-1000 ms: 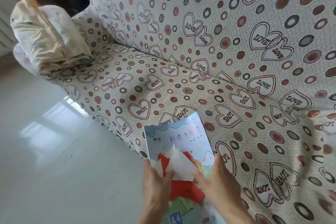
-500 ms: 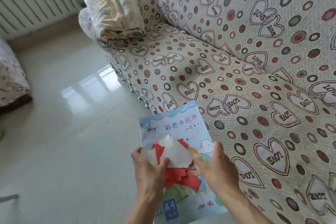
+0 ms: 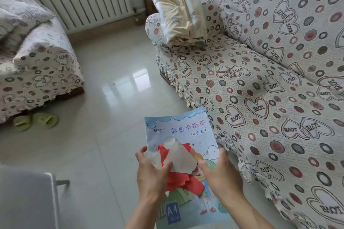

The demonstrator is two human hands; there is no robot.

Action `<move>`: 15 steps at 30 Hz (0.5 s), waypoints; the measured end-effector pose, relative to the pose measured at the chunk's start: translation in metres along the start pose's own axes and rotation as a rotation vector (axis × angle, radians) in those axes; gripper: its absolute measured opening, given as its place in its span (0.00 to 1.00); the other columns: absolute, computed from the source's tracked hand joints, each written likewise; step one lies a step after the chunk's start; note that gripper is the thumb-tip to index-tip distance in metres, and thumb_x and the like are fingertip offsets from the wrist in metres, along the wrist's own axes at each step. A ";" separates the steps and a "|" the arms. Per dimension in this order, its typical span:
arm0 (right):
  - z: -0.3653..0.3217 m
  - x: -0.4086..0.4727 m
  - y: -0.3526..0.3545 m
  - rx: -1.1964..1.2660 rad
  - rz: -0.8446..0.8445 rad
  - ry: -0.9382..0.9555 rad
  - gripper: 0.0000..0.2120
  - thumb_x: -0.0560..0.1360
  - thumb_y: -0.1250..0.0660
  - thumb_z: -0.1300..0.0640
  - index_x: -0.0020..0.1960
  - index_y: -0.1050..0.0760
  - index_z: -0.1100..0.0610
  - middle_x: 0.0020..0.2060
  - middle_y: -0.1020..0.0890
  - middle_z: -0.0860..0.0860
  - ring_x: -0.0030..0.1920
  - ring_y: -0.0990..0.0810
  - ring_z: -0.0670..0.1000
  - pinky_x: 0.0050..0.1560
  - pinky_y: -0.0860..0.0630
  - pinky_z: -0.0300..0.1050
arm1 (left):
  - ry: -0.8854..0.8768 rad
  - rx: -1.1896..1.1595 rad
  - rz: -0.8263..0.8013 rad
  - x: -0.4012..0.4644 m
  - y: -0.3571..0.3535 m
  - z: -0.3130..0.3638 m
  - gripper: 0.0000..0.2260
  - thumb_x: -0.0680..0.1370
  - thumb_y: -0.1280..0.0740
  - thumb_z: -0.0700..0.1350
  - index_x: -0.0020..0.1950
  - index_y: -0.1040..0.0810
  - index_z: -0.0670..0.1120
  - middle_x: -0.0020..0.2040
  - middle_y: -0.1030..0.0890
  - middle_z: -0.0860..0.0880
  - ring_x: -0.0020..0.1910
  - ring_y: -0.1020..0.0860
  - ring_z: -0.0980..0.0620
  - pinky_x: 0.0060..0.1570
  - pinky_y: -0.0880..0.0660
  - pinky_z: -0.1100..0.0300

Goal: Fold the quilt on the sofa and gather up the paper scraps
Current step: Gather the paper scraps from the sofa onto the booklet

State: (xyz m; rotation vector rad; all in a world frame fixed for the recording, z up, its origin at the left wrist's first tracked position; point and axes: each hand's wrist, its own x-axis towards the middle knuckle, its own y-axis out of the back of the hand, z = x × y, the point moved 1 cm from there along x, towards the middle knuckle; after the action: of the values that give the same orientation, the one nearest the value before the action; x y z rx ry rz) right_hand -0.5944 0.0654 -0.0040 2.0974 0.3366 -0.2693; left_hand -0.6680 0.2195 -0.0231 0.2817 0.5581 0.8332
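Right now the left hand point(image 3: 151, 174) pinches the white and red paper scraps point(image 3: 178, 161) against the card-paper pad point(image 3: 183, 132), thumb on top. The right hand point(image 3: 221, 174) curls round the pad's right edge, fingers touching the scraps. Well beyond both hands, up and to the right, the folded quilt point(image 3: 179, 15) rests on the sofa point(image 3: 260, 83) arm.

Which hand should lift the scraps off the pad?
Left, probably. The left hand already pinches the white and red paper scraps; the right hand supports the card pad at its edge.
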 end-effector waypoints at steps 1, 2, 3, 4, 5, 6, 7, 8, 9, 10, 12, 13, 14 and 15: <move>-0.011 0.000 -0.007 0.000 0.005 -0.004 0.18 0.76 0.38 0.41 0.53 0.43 0.50 0.54 0.22 0.50 0.49 0.22 0.55 0.40 0.31 0.46 | 0.003 -0.012 -0.011 0.010 0.011 0.000 0.36 0.67 0.23 0.44 0.68 0.38 0.53 0.51 0.24 0.51 0.49 0.21 0.45 0.53 0.21 0.47; -0.021 0.000 -0.012 -0.003 0.011 -0.010 0.19 0.75 0.38 0.41 0.53 0.43 0.50 0.55 0.22 0.51 0.49 0.22 0.56 0.40 0.31 0.46 | 0.021 -0.034 -0.031 0.020 0.020 0.000 0.35 0.65 0.22 0.45 0.66 0.36 0.54 0.51 0.23 0.51 0.48 0.20 0.45 0.51 0.20 0.46; -0.029 0.001 -0.018 -0.005 0.017 -0.018 0.19 0.75 0.38 0.41 0.53 0.43 0.50 0.55 0.21 0.51 0.50 0.22 0.56 0.40 0.31 0.46 | 0.049 -0.078 -0.060 0.030 0.029 -0.001 0.32 0.63 0.21 0.46 0.62 0.32 0.55 0.49 0.20 0.50 0.46 0.18 0.45 0.48 0.19 0.44; -0.036 0.002 -0.023 -0.007 0.022 -0.031 0.20 0.75 0.37 0.40 0.53 0.43 0.51 0.56 0.21 0.52 0.51 0.22 0.57 0.40 0.31 0.46 | 0.098 -0.141 -0.095 0.041 0.037 -0.003 0.27 0.61 0.20 0.47 0.56 0.27 0.55 0.47 0.18 0.48 0.43 0.17 0.43 0.44 0.19 0.41; -0.043 0.004 -0.027 -0.008 0.025 -0.048 0.20 0.75 0.37 0.40 0.54 0.42 0.52 0.57 0.22 0.52 0.52 0.22 0.57 0.41 0.31 0.46 | 0.155 -0.209 -0.131 0.052 0.044 -0.006 0.23 0.59 0.20 0.48 0.50 0.24 0.54 0.46 0.16 0.45 0.41 0.16 0.40 0.42 0.19 0.39; -0.049 0.005 -0.032 -0.003 0.026 -0.064 0.22 0.75 0.37 0.40 0.57 0.40 0.53 0.58 0.22 0.52 0.53 0.22 0.57 0.41 0.31 0.46 | 0.203 -0.260 -0.171 0.062 0.051 -0.009 0.20 0.58 0.19 0.47 0.47 0.21 0.52 0.45 0.15 0.41 0.41 0.15 0.37 0.42 0.20 0.36; -0.054 0.007 -0.038 0.003 0.019 -0.076 0.23 0.75 0.36 0.39 0.59 0.39 0.53 0.58 0.22 0.52 0.54 0.23 0.57 0.42 0.30 0.46 | 0.238 -0.302 -0.210 0.069 0.057 -0.009 0.19 0.58 0.19 0.46 0.46 0.19 0.49 0.45 0.15 0.40 0.40 0.16 0.35 0.43 0.20 0.35; -0.061 0.010 -0.045 0.015 0.015 -0.088 0.24 0.74 0.36 0.39 0.60 0.39 0.54 0.58 0.22 0.52 0.54 0.23 0.57 0.43 0.29 0.47 | 0.257 -0.323 -0.243 0.077 0.065 -0.008 0.18 0.59 0.19 0.44 0.46 0.18 0.46 0.45 0.15 0.38 0.40 0.16 0.34 0.43 0.20 0.34; -0.064 0.012 -0.049 0.021 0.008 -0.094 0.25 0.74 0.36 0.38 0.60 0.39 0.54 0.58 0.22 0.52 0.54 0.23 0.57 0.43 0.29 0.47 | 0.264 -0.331 -0.261 0.081 0.070 -0.005 0.17 0.62 0.19 0.42 0.47 0.18 0.44 0.45 0.15 0.38 0.40 0.16 0.33 0.43 0.21 0.33; -0.069 0.014 -0.053 0.023 0.001 -0.099 0.26 0.74 0.36 0.38 0.61 0.39 0.54 0.58 0.22 0.52 0.54 0.22 0.57 0.43 0.29 0.47 | 0.268 -0.341 -0.276 0.087 0.073 -0.003 0.15 0.64 0.20 0.39 0.48 0.19 0.42 0.44 0.15 0.37 0.40 0.16 0.32 0.42 0.21 0.33; -0.076 0.027 -0.059 0.015 0.002 -0.111 0.26 0.74 0.36 0.38 0.62 0.38 0.54 0.59 0.22 0.52 0.55 0.22 0.57 0.42 0.31 0.46 | 0.279 -0.347 -0.297 0.101 0.071 0.000 0.14 0.66 0.22 0.38 0.49 0.20 0.40 0.44 0.15 0.36 0.40 0.16 0.32 0.42 0.21 0.32; -0.079 0.034 -0.059 0.003 0.008 -0.107 0.26 0.74 0.37 0.38 0.62 0.38 0.54 0.59 0.22 0.53 0.55 0.22 0.57 0.43 0.31 0.46 | 0.288 -0.337 -0.299 0.107 0.067 0.003 0.16 0.65 0.21 0.40 0.49 0.20 0.40 0.44 0.15 0.36 0.40 0.16 0.32 0.43 0.21 0.33; -0.082 0.042 -0.058 -0.009 0.017 -0.105 0.26 0.74 0.37 0.38 0.62 0.38 0.55 0.59 0.22 0.53 0.55 0.22 0.57 0.43 0.31 0.46 | 0.296 -0.328 -0.301 0.114 0.061 0.004 0.18 0.63 0.21 0.43 0.50 0.20 0.41 0.44 0.15 0.37 0.40 0.16 0.32 0.44 0.21 0.34; -0.083 0.051 -0.057 -0.018 0.021 -0.107 0.26 0.74 0.37 0.38 0.62 0.38 0.55 0.59 0.22 0.53 0.55 0.22 0.57 0.42 0.31 0.46 | 0.311 -0.322 -0.302 0.121 0.053 0.005 0.19 0.61 0.21 0.45 0.49 0.20 0.43 0.44 0.15 0.37 0.40 0.16 0.33 0.44 0.20 0.35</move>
State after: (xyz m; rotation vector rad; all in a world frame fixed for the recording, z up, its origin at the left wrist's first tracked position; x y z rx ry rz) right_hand -0.5616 0.1717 -0.0226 2.0590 0.2520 -0.3630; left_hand -0.6327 0.3462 -0.0385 -0.2281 0.7237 0.6625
